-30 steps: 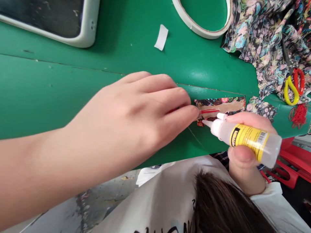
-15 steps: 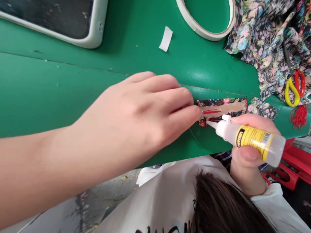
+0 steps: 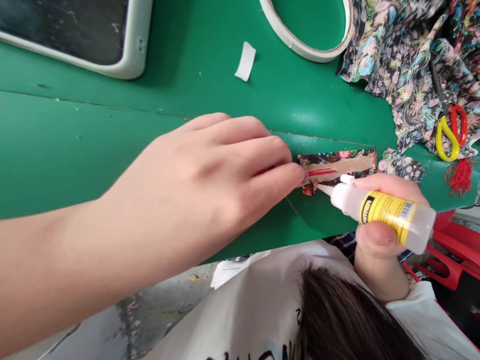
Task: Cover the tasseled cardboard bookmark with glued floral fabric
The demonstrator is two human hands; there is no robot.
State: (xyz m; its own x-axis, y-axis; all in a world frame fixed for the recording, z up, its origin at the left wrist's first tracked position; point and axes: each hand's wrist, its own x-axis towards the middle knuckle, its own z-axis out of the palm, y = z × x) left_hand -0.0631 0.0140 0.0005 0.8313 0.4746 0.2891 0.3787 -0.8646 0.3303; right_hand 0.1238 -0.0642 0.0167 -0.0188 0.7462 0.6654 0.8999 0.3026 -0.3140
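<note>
A small strip of floral fabric (image 3: 343, 155) lies on the green table, its brown backing face up with red cord along it. My left hand (image 3: 225, 172) pinches the strip's left end between thumb and fingers; the fingertips are partly hidden. In my right hand (image 3: 378, 240) is a clear glue bottle (image 3: 390, 215) with a yellow label, tilted so that its narrow nozzle points left. The nozzle tip is at the strip's lower left edge, close to my left fingertips. Whether any glue is coming out cannot be seen.
A phone (image 3: 138, 60) lies at the upper left. Beyond my hands are a paper scrap (image 3: 245, 61) and a tape roll (image 3: 292, 45). Floral cloth (image 3: 408, 95), scissors (image 3: 448, 140), red thread (image 3: 459, 179) and a fabric scrap (image 3: 401, 166) lie at the right.
The whole view has shifted slightly, so the table things appear a little further left. The nozzle stays by the strip's lower left edge, and both hands keep their grips.
</note>
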